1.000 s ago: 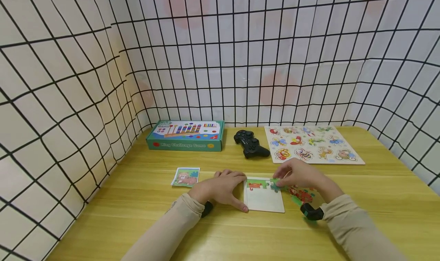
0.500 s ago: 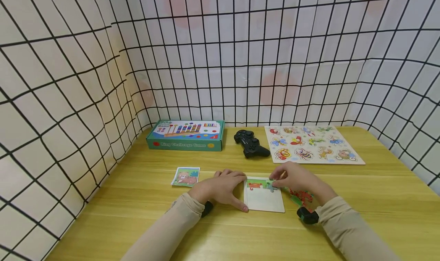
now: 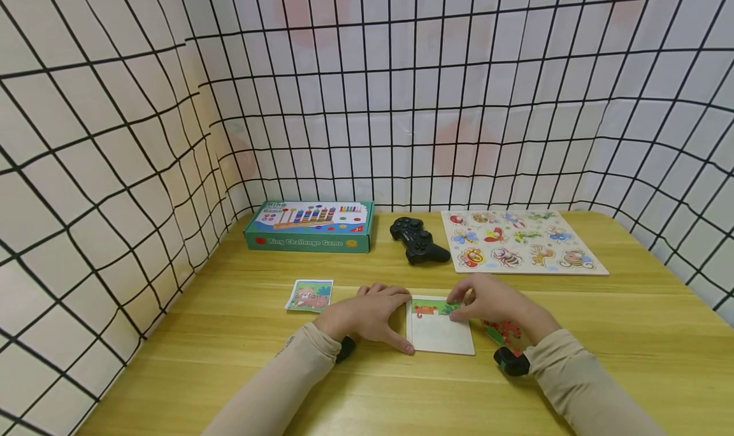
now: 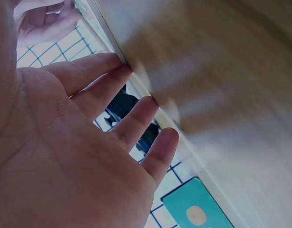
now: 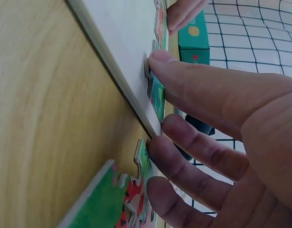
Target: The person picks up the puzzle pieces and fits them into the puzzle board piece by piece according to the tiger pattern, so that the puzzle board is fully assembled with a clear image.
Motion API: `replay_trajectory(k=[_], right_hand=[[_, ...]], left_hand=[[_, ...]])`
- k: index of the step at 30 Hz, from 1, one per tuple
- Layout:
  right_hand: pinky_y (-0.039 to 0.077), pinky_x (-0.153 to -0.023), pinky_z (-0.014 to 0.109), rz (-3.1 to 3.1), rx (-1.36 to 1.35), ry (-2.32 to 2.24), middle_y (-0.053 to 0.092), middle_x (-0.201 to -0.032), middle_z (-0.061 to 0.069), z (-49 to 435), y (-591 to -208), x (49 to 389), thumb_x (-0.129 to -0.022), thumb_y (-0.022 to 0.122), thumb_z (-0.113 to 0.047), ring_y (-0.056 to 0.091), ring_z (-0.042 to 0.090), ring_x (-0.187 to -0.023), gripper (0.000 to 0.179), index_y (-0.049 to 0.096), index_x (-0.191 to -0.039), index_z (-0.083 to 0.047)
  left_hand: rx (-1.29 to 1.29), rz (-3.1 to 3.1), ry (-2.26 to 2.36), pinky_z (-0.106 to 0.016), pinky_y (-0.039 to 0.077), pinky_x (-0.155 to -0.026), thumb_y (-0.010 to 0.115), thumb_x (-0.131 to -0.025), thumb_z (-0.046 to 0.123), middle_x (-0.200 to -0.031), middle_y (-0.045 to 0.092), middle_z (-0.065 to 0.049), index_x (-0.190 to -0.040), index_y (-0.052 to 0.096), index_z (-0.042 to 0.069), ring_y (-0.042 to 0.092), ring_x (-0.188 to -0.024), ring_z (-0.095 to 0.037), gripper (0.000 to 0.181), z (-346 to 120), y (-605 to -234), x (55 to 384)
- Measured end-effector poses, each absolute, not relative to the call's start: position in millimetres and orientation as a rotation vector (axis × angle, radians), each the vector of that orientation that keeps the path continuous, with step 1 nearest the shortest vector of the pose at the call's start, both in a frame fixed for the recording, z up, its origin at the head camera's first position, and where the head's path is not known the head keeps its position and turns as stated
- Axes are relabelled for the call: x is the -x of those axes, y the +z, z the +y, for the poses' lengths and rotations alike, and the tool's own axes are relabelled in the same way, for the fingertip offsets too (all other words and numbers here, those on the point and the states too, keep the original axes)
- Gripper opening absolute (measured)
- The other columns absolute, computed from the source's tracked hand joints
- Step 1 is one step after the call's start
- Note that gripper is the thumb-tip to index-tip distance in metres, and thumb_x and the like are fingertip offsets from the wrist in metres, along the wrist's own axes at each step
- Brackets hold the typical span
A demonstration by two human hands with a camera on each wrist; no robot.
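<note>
My left hand (image 3: 374,315) spread at board (image 3: 441,336), lower centre of frame; right hand (image 3: 492,299) unclenched, thumb on piece (image 5: 158,99). Probably seating it; next calls for flush press.

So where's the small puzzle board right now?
In the head view, the puzzle board lies on the table, just right of the left hand, with the right hand over its far right corner.

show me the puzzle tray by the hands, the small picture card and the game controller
Puzzle tray (image 3: 443,336): head view, bare lower part
Small picture card (image 3: 310,296): head view, printed middle
Game controller (image 3: 418,239): head view, middle of its body
</note>
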State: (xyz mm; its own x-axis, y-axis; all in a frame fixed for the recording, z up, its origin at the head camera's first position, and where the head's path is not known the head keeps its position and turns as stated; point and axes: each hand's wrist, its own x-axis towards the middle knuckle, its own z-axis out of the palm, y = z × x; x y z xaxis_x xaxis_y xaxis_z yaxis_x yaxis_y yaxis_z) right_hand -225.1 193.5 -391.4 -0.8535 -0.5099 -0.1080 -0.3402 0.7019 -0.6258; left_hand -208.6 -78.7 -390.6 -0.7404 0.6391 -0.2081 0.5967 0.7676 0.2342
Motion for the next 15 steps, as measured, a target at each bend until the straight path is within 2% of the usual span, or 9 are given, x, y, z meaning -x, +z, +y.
replay_trajectory(k=[15], right_hand=[[0.051, -0.068, 0.034, 2.647, 0.656, -0.851, 0.066, -0.096, -0.001, 188.5, -390.5, 222.3, -0.086, 0.082, -0.018, 0.058, 0.016, -0.078, 0.018, 0.076, -0.101, -0.012]], left_hand=[[-0.955, 2.687, 0.222, -0.054, 0.024, -0.113, 0.071, -0.078, 0.072, -0.159, 0.035, 0.004, -0.155, 0.041, 0.017, 0.032, -0.140, -0.024, 0.099, -78.4, -389.0, 207.2]])
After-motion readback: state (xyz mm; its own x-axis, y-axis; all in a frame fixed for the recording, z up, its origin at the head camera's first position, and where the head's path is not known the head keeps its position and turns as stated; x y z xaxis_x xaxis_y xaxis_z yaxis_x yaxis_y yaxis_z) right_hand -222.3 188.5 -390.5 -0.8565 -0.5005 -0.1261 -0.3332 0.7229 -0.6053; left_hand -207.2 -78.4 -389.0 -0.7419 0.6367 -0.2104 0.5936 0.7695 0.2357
